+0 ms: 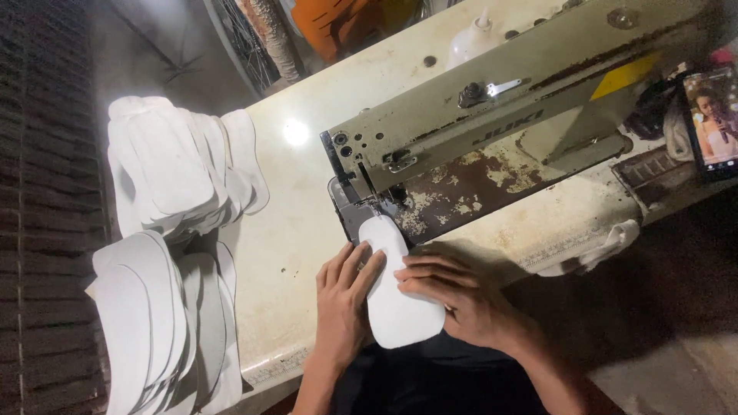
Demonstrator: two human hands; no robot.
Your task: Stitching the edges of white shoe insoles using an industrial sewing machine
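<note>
Both hands press flat on a white sole-shaped fabric piece under the needle of the worn industrial sewing machine. The left hand and right hand lie with fingers spread, gripping nothing. Fingertips sit near the presser foot; a slip could skew the seam or catch a finger

White cut piece under the needle, white stacks piled at the side, cream surface, and an olive-beige sewing machine flecked with brown rust, one yellow patch.
</note>
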